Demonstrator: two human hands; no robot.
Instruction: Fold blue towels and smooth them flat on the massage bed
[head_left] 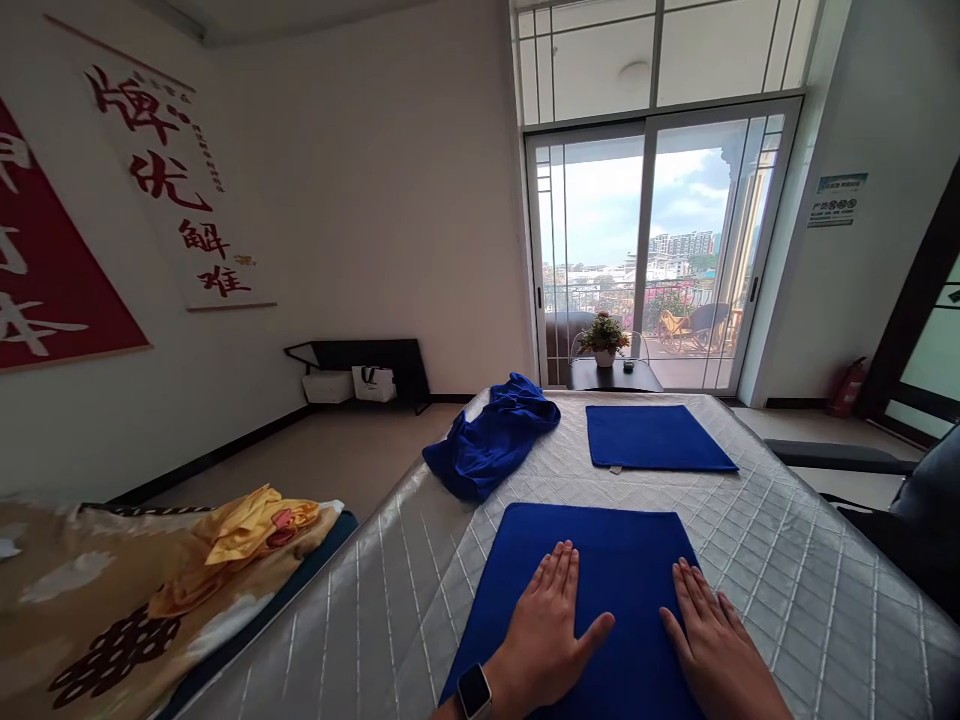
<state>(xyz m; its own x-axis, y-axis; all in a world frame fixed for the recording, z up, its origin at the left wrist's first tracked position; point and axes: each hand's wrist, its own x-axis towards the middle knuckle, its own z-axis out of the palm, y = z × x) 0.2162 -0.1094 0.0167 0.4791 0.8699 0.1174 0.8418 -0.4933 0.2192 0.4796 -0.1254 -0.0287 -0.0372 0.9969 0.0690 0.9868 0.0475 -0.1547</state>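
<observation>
A blue folded cloth lies flat on the silvery quilted mattress, right in front of me. Both palms face down on it. My left hand rests near its middle, fingers stretched out and thumb spread to the right; a dark watch is on that wrist. My right hand lies along the cloth's right edge, fingers extended. Beyond it, a second flat blue cloth with a small pale tag at its near edge lies on the mattress. Left of that one is a crumpled blue cloth.
Patterned bedding with a yellow cloth on top lies at the lower left. Past the mattress stand a potted plant on a small table and a sliding glass door. A dark bench sits by the wall. Black furniture stands at right.
</observation>
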